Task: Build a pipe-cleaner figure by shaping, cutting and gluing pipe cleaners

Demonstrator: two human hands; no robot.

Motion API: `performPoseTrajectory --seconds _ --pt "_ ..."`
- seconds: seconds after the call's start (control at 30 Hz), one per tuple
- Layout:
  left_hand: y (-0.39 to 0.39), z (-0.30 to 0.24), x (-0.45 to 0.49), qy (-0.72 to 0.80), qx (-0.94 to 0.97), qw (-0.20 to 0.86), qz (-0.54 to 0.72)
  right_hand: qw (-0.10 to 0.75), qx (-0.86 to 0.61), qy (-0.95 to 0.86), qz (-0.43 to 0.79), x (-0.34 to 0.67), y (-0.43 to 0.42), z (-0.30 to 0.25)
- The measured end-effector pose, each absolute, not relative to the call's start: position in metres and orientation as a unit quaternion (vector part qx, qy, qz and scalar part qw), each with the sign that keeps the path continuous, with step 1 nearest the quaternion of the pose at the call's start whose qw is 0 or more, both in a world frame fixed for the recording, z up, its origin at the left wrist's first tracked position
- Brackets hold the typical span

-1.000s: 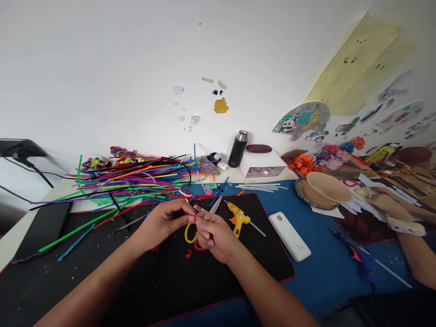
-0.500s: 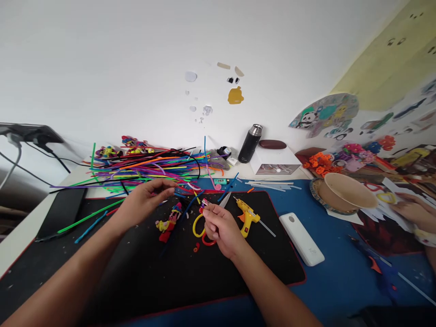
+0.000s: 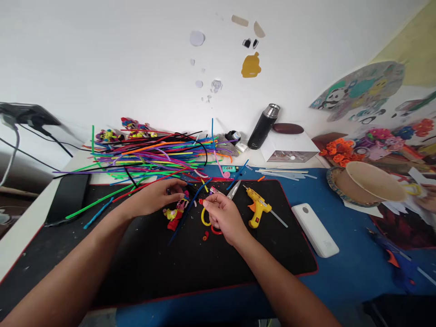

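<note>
My right hand [image 3: 223, 215] is closed in a pinch on a small red piece [image 3: 200, 201], which looks like a bit of pipe cleaner. Under it lie scissors [image 3: 234, 190] with yellow and red handles, partly hidden by the fingers. A pink lighter-like item [image 3: 215, 190] shows just behind the knuckles. My left hand [image 3: 161, 196] hovers with thumb and fingers apart, beside a small pipe-cleaner doll [image 3: 175, 215] in red, yellow and blue. A dark blue pipe cleaner [image 3: 187, 211] lies between the hands. Nearer me on the black mat [image 3: 163, 272] is a small red coil [image 3: 205, 235].
A heap of coloured pipe cleaners [image 3: 153, 154] spreads along the back. A yellow glue gun [image 3: 257, 206] and a white power bank [image 3: 315, 230] lie on the right. Behind them stand a black flask [image 3: 264, 126] and a tan bowl [image 3: 373, 181]. Another person's hand [image 3: 427, 197] is at far right.
My left hand has moved right, closer to the doll. The right hand keeps its pinch, with the red piece now visible at its fingertips. The camera view has tilted down and shifted left.
</note>
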State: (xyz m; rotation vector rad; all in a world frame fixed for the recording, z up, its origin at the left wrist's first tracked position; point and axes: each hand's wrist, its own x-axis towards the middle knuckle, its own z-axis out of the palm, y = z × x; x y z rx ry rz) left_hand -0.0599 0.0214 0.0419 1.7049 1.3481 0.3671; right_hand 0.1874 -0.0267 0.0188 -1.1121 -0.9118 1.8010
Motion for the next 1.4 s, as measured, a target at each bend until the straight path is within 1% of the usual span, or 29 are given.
performPoseTrajectory --seconds 0.07,0.17,0.37,0.5,0.7,0.9,1.17,1.4 --pt "0.023 0.038 -0.061 0.531 0.687 0.474 0.146 0.405 -0.448 -0.376 0.702 0.184 -0.025 0.016" --pt "0.026 0.032 -0.062 0.521 0.693 0.477 0.142 0.405 -0.459 -0.391 0.687 0.179 -0.023 0.012" --pt "0.029 0.035 -0.060 0.518 0.737 0.418 0.119 0.395 -0.487 -0.419 0.657 0.170 -0.017 0.000" --pt "0.031 0.036 -0.061 0.509 0.744 0.415 0.118 0.384 -0.504 -0.425 0.647 0.166 -0.013 -0.005" --pt "0.032 0.032 -0.063 0.511 0.726 0.444 0.123 0.349 -0.533 -0.453 0.624 0.163 -0.011 -0.001" --pt "0.031 0.037 -0.064 0.516 0.736 0.428 0.094 0.322 -0.552 -0.487 0.595 0.163 -0.008 0.000" --pt "0.033 0.035 -0.066 0.509 0.738 0.435 0.084 0.288 -0.575 -0.509 0.572 0.161 -0.002 0.006" --pt "0.034 0.035 -0.065 0.516 0.744 0.417 0.077 0.249 -0.590 -0.572 0.513 0.157 0.000 0.003"
